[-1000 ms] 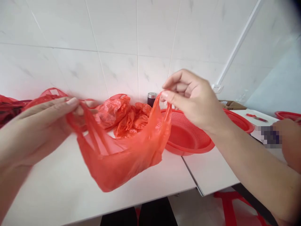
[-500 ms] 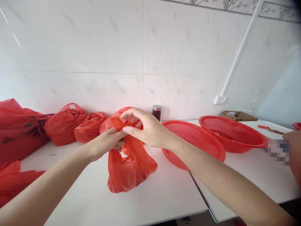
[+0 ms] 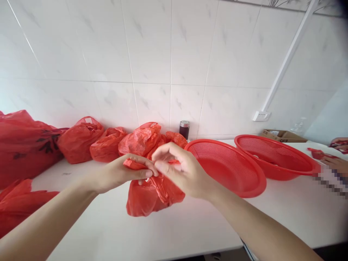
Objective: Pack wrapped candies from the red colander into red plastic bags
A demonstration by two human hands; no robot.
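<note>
A red plastic bag (image 3: pixel 150 199) with a rounded, filled bottom is in the middle of the white table, its top gathered and twisted. My left hand (image 3: pixel 125 174) pinches the gathered neck between thumb and fingers, and a loose end sticks out above the thumb. My right hand (image 3: pixel 183 170) is curled against the same neck, thumb and fingertips meeting the left fingertips. Some of the right fingers are hidden behind the hand, with red plastic showing between them.
Several filled red bags (image 3: pixel 81 139) line the tiled wall, with a dark-lidded flask (image 3: pixel 184 129) beside them. Another red bag (image 3: pixel 24 206) lies at front left. Two red mesh baskets (image 3: pixel 261 179) stand right, before a cardboard box (image 3: pixel 285 136). A co-worker's hands (image 3: pixel 333 161) are far right.
Both hands have come lower, bringing the bag's neck down with them. The neck now looks more bunched and twisted. The view has shifted slightly, and the co-worker's hands show more.
</note>
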